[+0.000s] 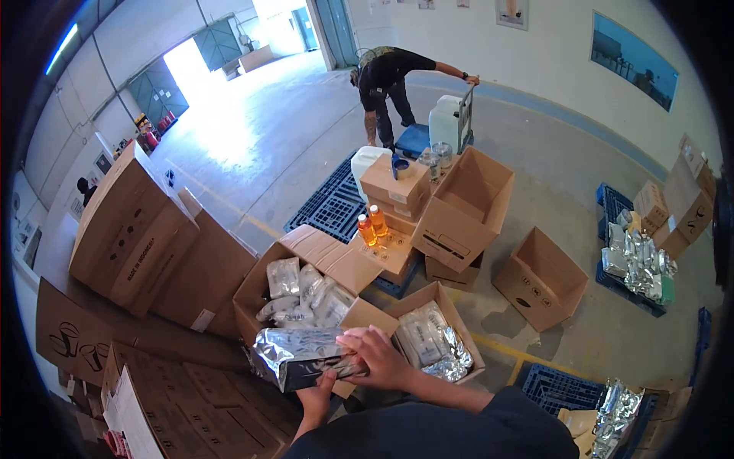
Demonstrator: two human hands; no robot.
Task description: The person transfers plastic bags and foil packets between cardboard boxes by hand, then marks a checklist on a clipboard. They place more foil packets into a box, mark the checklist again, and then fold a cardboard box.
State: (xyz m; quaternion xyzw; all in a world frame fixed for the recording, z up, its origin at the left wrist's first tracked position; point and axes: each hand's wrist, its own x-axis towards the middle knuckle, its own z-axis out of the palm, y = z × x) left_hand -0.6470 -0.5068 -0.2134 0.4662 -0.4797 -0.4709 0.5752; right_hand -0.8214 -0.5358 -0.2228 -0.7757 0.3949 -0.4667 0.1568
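A shiny silver foil pouch [297, 346] with a dark side is held between my two hands, over the near edge of an open carton. My left hand [316, 395] grips its underside, thumb pressed against the dark side. My right hand [373, 356] is closed around the pouch's right end. The open carton [248, 300] just beyond holds several clear and whitish plastic-wrapped packs [294, 294]. Right of my right hand, a smaller open box [472, 348] contains wrapped packs [422, 336] and crumpled silver pouches [451, 359].
Two orange-filled bottles [368, 229] and a tape dispenser [399, 165] sit on stacked cartons ahead. Open boxes [539, 283] stand on the right. Large cartons [130, 229] crowd my left. A person [390, 80] bends beside a trolley [414, 141]. Pallets [325, 199] lie around.
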